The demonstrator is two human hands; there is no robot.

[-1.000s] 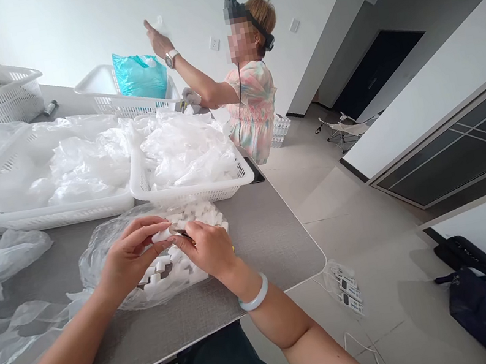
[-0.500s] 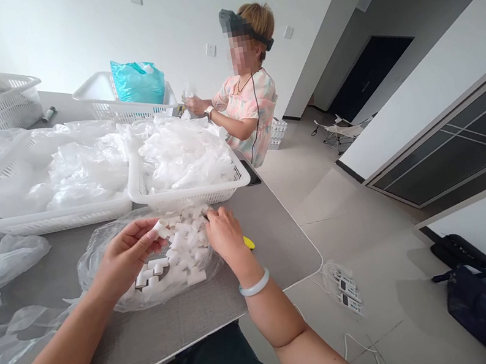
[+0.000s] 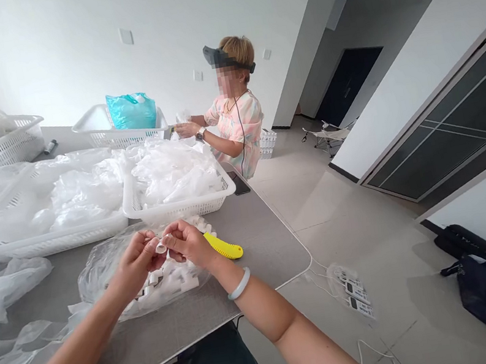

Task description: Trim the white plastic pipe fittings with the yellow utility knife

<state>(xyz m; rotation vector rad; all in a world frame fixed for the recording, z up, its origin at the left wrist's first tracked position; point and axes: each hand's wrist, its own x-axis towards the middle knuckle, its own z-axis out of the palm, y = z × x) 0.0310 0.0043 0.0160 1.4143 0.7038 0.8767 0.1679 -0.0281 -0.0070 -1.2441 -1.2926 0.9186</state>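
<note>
A short white plastic tube (image 3: 160,246) is pinched in the fingertips of my left hand (image 3: 140,256), its open end showing. My right hand (image 3: 188,244) meets it from the other side, thumb and fingers closed on the same tube. Below both hands, a clear plastic bag (image 3: 95,274) lies spread on the table with many similar white tube pieces (image 3: 185,282) on it, partly covered by my hands. Just right of my right hand is a yellow-handled tool (image 3: 226,247), its far end hidden behind the hand.
White slotted baskets (image 3: 182,209) of crumpled clear bags line the table's (image 3: 255,254) far side; one behind holds a turquoise bag (image 3: 132,111). A co-worker (image 3: 237,124) handles clear plastic at the far end. A dark phone (image 3: 239,184) lies near the right edge.
My right hand has moved left from the right side of the pile to the tube in my left hand. More of the yellow handle shows. The view has tilted upward.
</note>
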